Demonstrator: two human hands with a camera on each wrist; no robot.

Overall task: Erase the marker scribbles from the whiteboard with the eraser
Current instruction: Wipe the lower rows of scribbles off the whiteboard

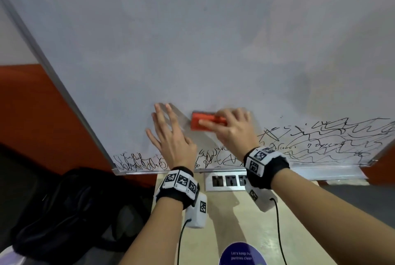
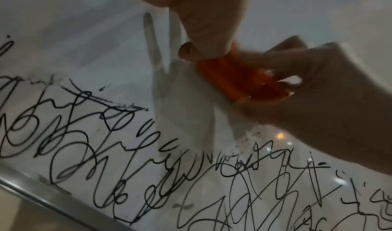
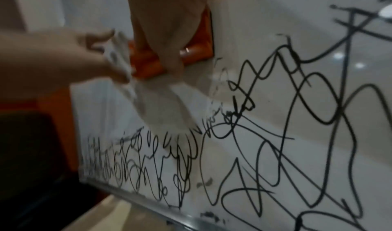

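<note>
The whiteboard [image 1: 192,40] fills most of the head view, its upper surface wiped to a grey haze, with black marker scribbles [image 1: 320,138] banding its lower edge above the aluminium frame. Only the head view shows the black bag [image 1: 70,211] on the floor at left, the row of wall sockets [image 1: 226,181] below the board, and a purple round sticker [image 1: 242,255] reading "Let's keep our pantries clean". The left hand [image 1: 171,136] lies flat and spread on the board. The right hand [image 1: 233,128] grips the orange eraser [image 1: 203,122] against the board, just above the scribbles.
</note>
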